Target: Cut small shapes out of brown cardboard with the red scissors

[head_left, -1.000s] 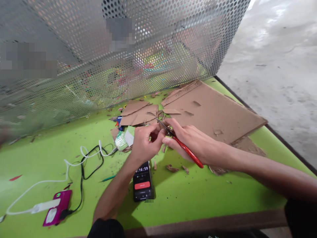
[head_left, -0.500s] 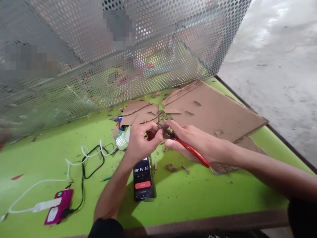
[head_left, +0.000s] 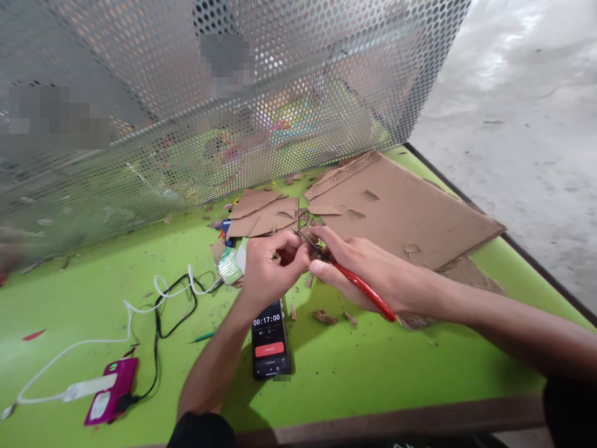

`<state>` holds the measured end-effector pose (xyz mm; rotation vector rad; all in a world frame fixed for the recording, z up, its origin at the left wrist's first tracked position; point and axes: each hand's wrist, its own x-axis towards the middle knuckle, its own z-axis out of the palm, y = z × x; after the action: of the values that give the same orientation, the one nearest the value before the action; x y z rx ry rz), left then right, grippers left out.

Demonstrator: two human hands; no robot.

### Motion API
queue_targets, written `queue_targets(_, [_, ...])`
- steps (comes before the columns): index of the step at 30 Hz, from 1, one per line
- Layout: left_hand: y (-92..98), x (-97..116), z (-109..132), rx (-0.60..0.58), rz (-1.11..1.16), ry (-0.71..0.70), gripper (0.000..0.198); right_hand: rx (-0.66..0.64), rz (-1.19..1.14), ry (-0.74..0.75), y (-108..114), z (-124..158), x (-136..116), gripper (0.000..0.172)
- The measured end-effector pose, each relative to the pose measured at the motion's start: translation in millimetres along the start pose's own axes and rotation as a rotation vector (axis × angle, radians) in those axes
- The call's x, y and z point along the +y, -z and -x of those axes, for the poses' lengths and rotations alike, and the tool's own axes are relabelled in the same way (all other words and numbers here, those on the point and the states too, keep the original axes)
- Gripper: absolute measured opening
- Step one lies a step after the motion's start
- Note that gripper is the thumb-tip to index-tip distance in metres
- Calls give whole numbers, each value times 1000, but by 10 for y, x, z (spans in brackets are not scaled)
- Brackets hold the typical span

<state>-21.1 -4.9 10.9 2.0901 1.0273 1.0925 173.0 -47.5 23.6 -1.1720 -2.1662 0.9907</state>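
My right hand (head_left: 357, 264) is wrapped round red-handled pliers (head_left: 366, 291), whose dark jaws point up and left to the fingertips of my left hand (head_left: 275, 264). The left thumb and forefinger are pinched together at the jaws; whatever they hold is too small to make out. Under my left wrist lies a black phone (head_left: 269, 348) with a timer on its screen. Behind the hands are cut cardboard pieces (head_left: 265, 214) and a large cardboard sheet (head_left: 396, 205).
A perforated metal screen (head_left: 163, 143) stands along the back of the green table (head_left: 364, 373). At the left lie a magenta device (head_left: 112, 392), white and black cables (head_left: 156, 311) and a green pen-like item (head_left: 203, 337). Cardboard scraps (head_left: 325, 317) lie in front of the hands.
Both hands keep nearly the same pose, with only a slight shift of the fingers and pliers. The phone's timer has gone from 16:59 to 17:00.
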Motion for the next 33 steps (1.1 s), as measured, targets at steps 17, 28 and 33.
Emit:
queue_targets(17, [16, 3, 8, 23, -56, 5, 21, 159, 58, 17, -193, -44, 85, 53])
queue_targets(28, [49, 24, 6, 7, -76, -7, 21, 142, 13, 10, -206, -47, 107, 36])
queue_targets(33, [142, 5, -18, -123, -88, 26, 21, 58, 21, 51, -137, -49, 108, 37])
